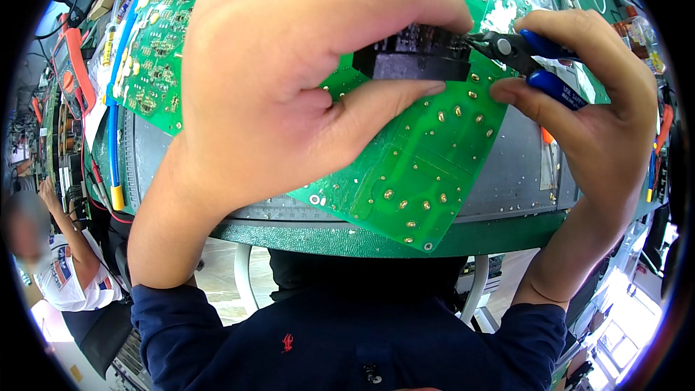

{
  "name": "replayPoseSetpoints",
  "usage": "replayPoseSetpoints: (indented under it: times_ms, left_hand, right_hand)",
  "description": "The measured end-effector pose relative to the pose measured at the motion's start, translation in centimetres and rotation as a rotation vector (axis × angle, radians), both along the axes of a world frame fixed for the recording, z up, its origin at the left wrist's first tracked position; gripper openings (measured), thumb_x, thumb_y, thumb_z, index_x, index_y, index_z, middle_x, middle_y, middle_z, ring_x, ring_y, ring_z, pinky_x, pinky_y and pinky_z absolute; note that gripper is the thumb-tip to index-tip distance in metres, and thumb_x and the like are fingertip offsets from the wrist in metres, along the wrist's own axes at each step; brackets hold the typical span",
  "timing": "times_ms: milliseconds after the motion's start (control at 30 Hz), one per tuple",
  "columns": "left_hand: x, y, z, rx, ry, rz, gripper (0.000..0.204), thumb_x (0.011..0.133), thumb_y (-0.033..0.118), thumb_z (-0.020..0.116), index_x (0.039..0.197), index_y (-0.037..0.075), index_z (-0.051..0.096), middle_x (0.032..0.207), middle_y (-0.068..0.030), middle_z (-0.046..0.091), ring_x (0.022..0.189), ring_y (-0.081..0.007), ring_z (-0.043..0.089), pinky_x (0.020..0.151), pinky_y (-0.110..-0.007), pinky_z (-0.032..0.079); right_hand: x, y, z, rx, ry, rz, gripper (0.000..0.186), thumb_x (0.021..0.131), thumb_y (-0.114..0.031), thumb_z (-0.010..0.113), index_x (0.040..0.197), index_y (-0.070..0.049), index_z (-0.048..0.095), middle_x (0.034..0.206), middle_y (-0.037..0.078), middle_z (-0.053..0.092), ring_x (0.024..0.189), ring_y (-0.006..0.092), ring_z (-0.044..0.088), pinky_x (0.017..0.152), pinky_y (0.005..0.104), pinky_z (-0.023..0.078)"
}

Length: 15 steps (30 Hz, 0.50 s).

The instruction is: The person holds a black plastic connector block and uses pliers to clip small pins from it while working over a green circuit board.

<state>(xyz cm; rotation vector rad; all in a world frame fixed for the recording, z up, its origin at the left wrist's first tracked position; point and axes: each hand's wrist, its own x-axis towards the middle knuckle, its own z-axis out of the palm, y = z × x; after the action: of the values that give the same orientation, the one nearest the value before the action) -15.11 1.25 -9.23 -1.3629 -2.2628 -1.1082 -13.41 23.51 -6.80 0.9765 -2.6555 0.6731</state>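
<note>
1. Step in hand, as judged: close tool work on the right end of a dark, block-shaped black component (420, 68), held above a green circuit board (405, 174). Contact between component and board: cannot tell.
2. Left hand (268, 72): curled, thumb below and fingers above, pinching the component.
3. Right hand (604, 94): partly closed around the spread handles of small blue-handled metal cutters (504, 46). Tips at the component's end; touching or just beside, cannot tell.
4. Next move, judged: calls for a firm left pinch and fine control of the tips.
5. Component: smooth lower face, rougher, glossy upper part, squared edges.
6. Board: flat, shiny, straight-edged, dotted with raised metallic solder joints; lies over a matt grey work mat (507, 174).
7. Desk (326, 237): pebbled green front edge, gently curved in this view.
</note>
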Motion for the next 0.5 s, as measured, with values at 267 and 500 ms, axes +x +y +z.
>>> replayPoseSetpoints:
  times_ms: [267,500]
  left_hand:
    - [0.45,0.23,-0.24,0.031,-0.122,0.059,0.033,0.066,-0.009,0.065,0.098,-0.006,0.057,0.091,-0.0145,0.062,0.081,-0.0176,0.062,0.072,-0.024,0.049]
    - [0.48,0.22,-0.68,0.085,-0.21,0.058,0.034,0.069,-0.009,0.063,0.102,-0.008,0.054,0.093,-0.014,0.061,0.084,-0.0175,0.061,0.074,-0.025,0.049]
  right_hand:
    - [-0.27,-0.25,0.17,0.094,0.117,0.061,0.044,0.051,-0.002,0.075,0.092,0.0,0.061,0.08,0.009,0.057,0.072,0.017,0.055,0.066,0.0261,0.042]
    - [-0.09,-0.45,0.09,0.092,0.175,0.027,0.044,0.051,-0.002,0.075,0.092,0.0,0.061,0.08,0.008,0.058,0.072,0.016,0.055,0.063,0.0247,0.041]
